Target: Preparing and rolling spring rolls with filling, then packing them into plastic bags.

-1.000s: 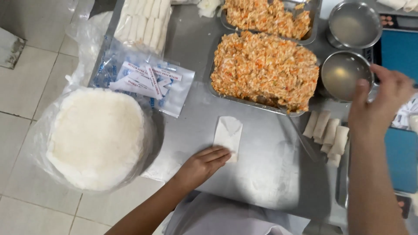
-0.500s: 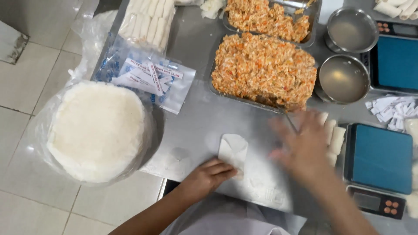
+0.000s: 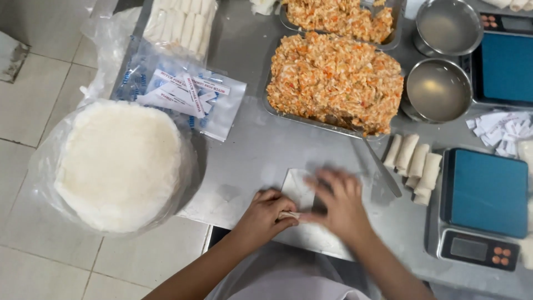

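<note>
A white wrapper [image 3: 297,185] lies on the steel table [image 3: 261,150] near its front edge. The wrapper's near end is rolled up under my fingers. My left hand [image 3: 267,214] pinches the roll's left end. My right hand [image 3: 340,203] presses flat on the wrapper beside it, blurred by motion. What is inside the roll is hidden.
A bowl with a stack of round white wrappers [image 3: 119,164] sits at the left, a plastic bag of labels [image 3: 183,91] behind it. Trays of orange filling [image 3: 336,80], two metal bowls of liquid [image 3: 438,89], several finished rolls [image 3: 415,161] and a blue scale [image 3: 484,194] stand right.
My right hand came down from the liquid bowl at the far right onto the wrapper. My left hand stayed on the wrapper, whose near end is now rolled.
</note>
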